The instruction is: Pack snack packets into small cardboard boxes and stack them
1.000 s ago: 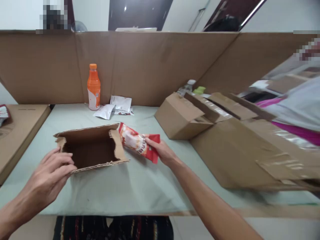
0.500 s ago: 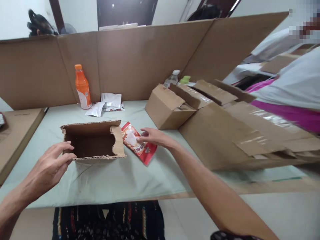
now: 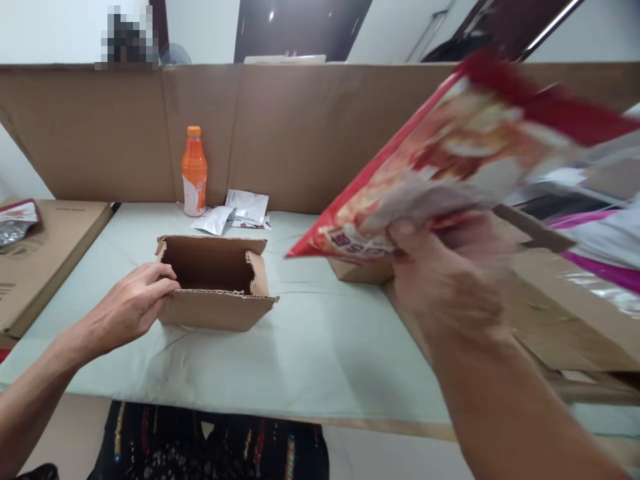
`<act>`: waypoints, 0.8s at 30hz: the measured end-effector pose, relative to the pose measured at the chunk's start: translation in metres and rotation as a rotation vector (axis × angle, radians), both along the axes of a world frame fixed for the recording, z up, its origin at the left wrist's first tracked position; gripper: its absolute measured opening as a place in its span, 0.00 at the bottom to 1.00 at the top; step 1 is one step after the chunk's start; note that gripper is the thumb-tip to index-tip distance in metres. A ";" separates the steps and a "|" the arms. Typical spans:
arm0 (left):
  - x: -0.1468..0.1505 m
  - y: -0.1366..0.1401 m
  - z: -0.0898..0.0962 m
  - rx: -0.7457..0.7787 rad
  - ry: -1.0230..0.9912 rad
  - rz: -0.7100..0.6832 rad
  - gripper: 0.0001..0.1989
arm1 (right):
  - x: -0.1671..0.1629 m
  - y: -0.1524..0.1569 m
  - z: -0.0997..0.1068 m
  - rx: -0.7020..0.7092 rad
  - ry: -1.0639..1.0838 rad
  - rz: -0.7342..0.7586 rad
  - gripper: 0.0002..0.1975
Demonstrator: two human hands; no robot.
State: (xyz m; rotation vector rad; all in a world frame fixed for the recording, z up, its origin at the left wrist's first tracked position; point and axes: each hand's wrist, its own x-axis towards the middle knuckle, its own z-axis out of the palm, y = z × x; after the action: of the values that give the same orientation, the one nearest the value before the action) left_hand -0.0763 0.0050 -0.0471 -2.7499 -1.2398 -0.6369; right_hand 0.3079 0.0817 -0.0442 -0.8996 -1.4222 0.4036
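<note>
My left hand (image 3: 145, 293) grips the left end of an open cardboard box (image 3: 215, 312), with fingers over its rim. The box sits on the pale green tablecloth, and its dark inside looks bare from here. High on the right, my right hand (image 3: 440, 260) is closed on the lower edge of a red snack bag (image 3: 450, 160) with printed food pictures. Motion blurs the bag and the hand. The bag is raised close to the camera, apart from the table, and covers much of the boxes behind it.
An orange drink bottle (image 3: 195, 173) and several white sachets (image 3: 247, 207) stand or lie along the cardboard screen (image 3: 285, 133). To the left, a foil packet (image 3: 19, 223) rests on a flat carton (image 3: 60, 250). Larger open boxes (image 3: 565, 300) fill the right side, near another person's clothing.
The red bag, lying on the table beside the box before, is now lifted up and right in my right hand. My left hand stays at the box; the view has turned slightly.
</note>
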 end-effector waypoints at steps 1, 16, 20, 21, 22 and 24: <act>0.001 0.002 0.001 -0.011 -0.007 0.001 0.13 | -0.018 0.003 0.013 0.074 0.103 0.073 0.12; 0.000 0.003 -0.006 0.146 0.112 0.068 0.11 | -0.143 0.006 0.048 -0.357 -1.582 0.320 0.08; 0.002 0.001 -0.002 0.207 0.114 0.040 0.10 | -0.156 0.016 0.033 -0.393 -1.654 0.552 0.09; 0.005 0.001 0.000 0.218 0.111 0.024 0.10 | -0.159 0.019 0.025 -0.390 -1.651 0.595 0.09; 0.009 0.001 0.004 0.214 0.112 0.004 0.11 | -0.163 0.021 0.018 -0.391 -1.649 0.637 0.10; 0.018 0.006 0.011 0.113 0.149 -0.029 0.14 | -0.168 0.023 0.006 -0.410 -1.649 0.727 0.12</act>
State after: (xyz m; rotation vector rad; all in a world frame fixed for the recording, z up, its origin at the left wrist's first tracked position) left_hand -0.0582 0.0106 -0.0356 -2.6715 -1.1002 -0.4784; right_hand 0.1398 0.1048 -0.0380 -1.0093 -3.3189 0.4970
